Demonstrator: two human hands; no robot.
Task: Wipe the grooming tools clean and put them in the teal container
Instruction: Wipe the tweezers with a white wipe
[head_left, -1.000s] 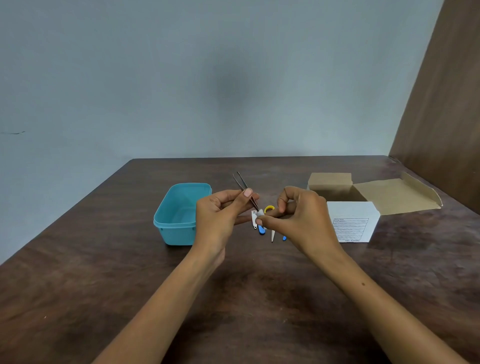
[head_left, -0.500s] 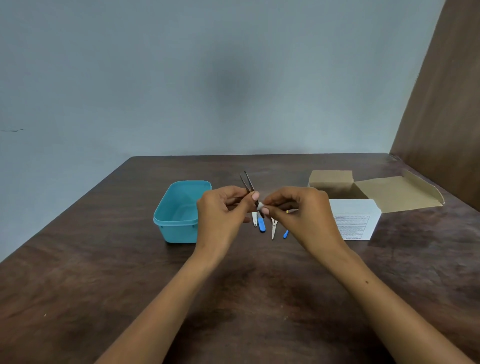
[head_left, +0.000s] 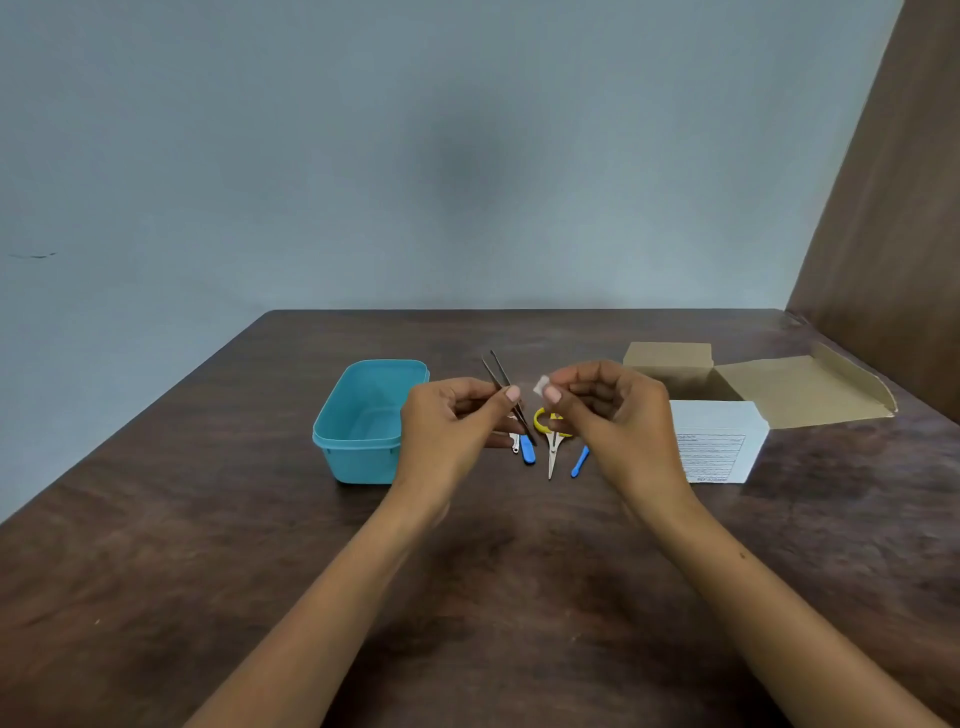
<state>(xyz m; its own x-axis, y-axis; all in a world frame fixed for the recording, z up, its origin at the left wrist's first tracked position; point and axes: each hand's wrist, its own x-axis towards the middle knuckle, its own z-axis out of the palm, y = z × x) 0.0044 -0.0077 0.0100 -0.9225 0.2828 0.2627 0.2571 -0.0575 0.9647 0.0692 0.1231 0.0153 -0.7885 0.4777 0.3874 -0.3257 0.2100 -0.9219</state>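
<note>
2 hands: left hand (head_left: 447, 426), right hand (head_left: 613, 415). 1 teal container (head_left: 363, 421). 1 pair of tweezers (head_left: 501, 376). 1 small white wipe (head_left: 541, 386). 1 pair of yellow-handled scissors (head_left: 551, 452). 2 blue-handled tools: one (head_left: 528, 451), another (head_left: 580, 462). 1 small silver tool (head_left: 515, 443), type unclear. 1 open cardboard box (head_left: 753, 384). 1 tabletop (head_left: 208, 545).

I'm seated at a dark wood-grain worktop (head_left: 208, 545) pushed against a bare grey-blue wall (head_left: 415, 156), with a brown wooden panel (head_left: 893, 208) at two o'clock. It looks like a plain room at home or a simple office; nothing settles which.
</note>
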